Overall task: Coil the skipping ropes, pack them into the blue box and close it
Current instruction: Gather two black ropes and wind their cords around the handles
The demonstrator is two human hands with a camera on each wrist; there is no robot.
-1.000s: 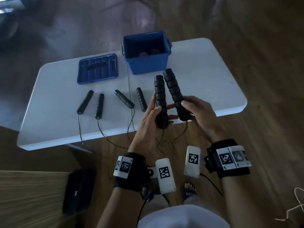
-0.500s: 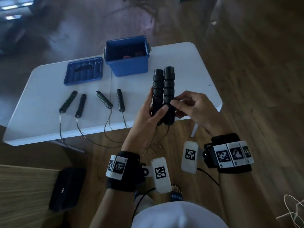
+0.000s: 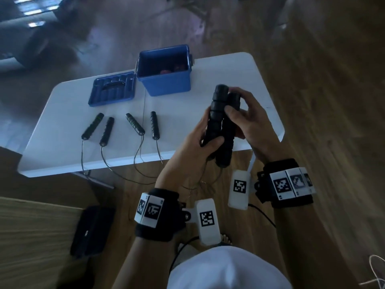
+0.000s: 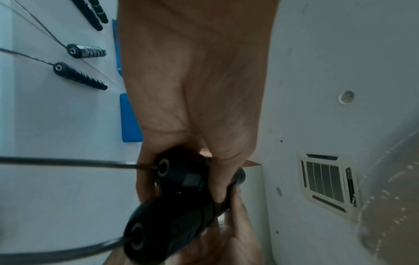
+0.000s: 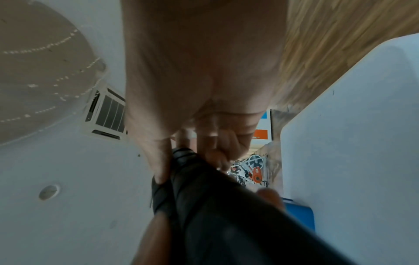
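Note:
Two thick black ribbed rope handles (image 3: 221, 122) stand side by side, upright, above the table's near right edge. My left hand (image 3: 200, 142) grips their lower part, thumb across the front. My right hand (image 3: 243, 113) wraps round their upper part. Their thin rope (image 3: 200, 184) hangs down to the floor in loops. In the left wrist view the handle ends (image 4: 163, 166) show with the rope running left. The open blue box (image 3: 166, 80) stands at the table's far edge with reddish things inside. Its lid (image 3: 112, 88) lies to its left.
Two more skipping ropes lie on the white table (image 3: 62, 122): one handle pair (image 3: 98, 128) at left, another pair (image 3: 143, 125) in the middle, cords trailing off the near edge. A black case (image 3: 91, 230) lies on the wooden floor at lower left.
The two handles came together from a V to parallel. My right hand slid up from their lower part and now wraps their upper part; both hands shifted right.

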